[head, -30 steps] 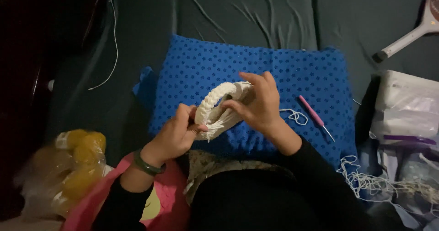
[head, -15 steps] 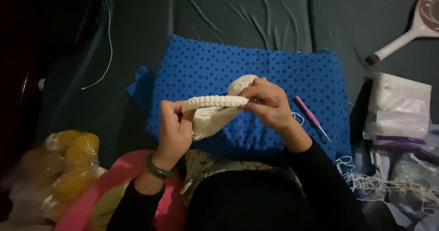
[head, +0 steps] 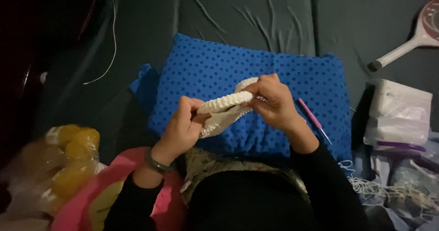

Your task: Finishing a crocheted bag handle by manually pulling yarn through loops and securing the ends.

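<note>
Cream crochet piece [head: 224, 112] is stretched between both hands above the blue cushion [head: 219, 71]. Left hand [head: 180, 130] pinches its near end with fingers closed; right hand [head: 272, 104] grips the far end, fingers curled shut. Risk: pulling too hard may distort stitches; the pink hook [head: 313, 119] lying loose by the right wrist may roll off the cushion

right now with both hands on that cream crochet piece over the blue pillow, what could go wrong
The pink crochet hook lies loose near the blue pillow's right edge, so it might roll off. The cream crochet piece is pulled between the left hand and right hand; stitches may distort. The loose cream yarn at the right could tangle.
</note>
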